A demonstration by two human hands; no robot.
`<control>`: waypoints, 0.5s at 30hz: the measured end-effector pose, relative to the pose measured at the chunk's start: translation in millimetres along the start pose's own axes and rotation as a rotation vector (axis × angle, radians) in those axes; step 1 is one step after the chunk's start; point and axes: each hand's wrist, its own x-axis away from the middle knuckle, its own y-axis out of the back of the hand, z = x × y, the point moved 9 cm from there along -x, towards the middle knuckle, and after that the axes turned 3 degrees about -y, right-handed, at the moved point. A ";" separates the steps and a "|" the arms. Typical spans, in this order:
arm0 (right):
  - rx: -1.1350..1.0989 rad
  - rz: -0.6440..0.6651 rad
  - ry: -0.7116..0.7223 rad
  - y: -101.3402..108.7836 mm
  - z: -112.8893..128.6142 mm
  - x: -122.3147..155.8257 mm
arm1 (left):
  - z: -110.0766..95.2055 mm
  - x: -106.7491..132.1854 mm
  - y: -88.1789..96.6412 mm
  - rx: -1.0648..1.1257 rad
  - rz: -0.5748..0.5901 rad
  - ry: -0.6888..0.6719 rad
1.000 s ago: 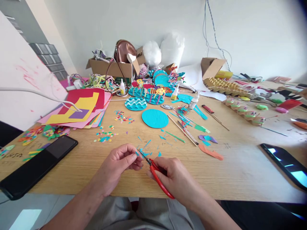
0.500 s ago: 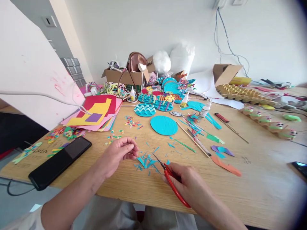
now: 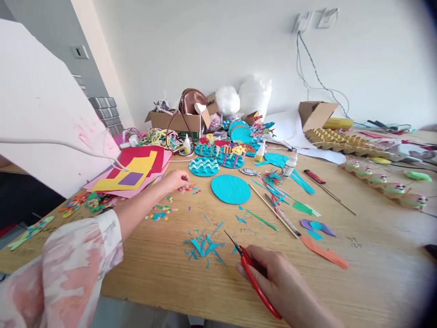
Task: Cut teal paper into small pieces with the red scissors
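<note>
My right hand [image 3: 283, 284] grips red-handled scissors [image 3: 251, 273] low over the wooden table [image 3: 358, 255], blades pointing up-left toward a heap of teal paper scraps [image 3: 205, 246]. My left hand [image 3: 175, 180] is stretched forward, fingers curled down onto small coloured paper bits [image 3: 189, 188] beside the stack of coloured paper sheets [image 3: 131, 171]. What its fingertips hold, if anything, is hidden. A plain teal paper disc [image 3: 231, 188] lies between the two hands, farther back.
Wavy teal discs with paper fish [image 3: 218, 155], glue bottles [image 3: 289, 166], wooden sticks [image 3: 273, 209], cardboard boxes [image 3: 177, 120] and an egg-carton row of figures [image 3: 382, 180] crowd the back. Confetti [image 3: 160, 212] lies left of centre. A white slanted board [image 3: 41, 123] stands at left.
My left hand left the teal scraps and reached forward-left to the coloured bits by the paper stack. The view tilted up and left; the black phone dropped out of view.
</note>
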 end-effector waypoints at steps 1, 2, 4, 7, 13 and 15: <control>0.000 0.002 -0.002 0.3 -1.8 0.1 | 3.9 -5.5 -1.3 -0.053 0.015 0.006; -0.001 0.001 -0.004 0.7 -3.5 0.1 | 7.1 -10.0 -1.7 -0.102 0.025 0.009; -0.002 0.001 -0.005 1.3 -6.0 -0.3 | 11.1 -17.0 -0.3 -0.192 0.031 0.011; -0.004 -0.002 0.012 2.2 -6.4 -1.5 | 11.8 -22.6 6.3 -0.301 0.014 0.008; -0.028 -0.026 0.018 6.5 -9.6 -3.5 | -15.7 -9.4 14.3 -0.412 -0.056 -0.108; -0.051 -0.048 0.011 10.3 -11.4 -2.8 | -32.9 3.9 3.9 -0.414 -0.041 -0.190</control>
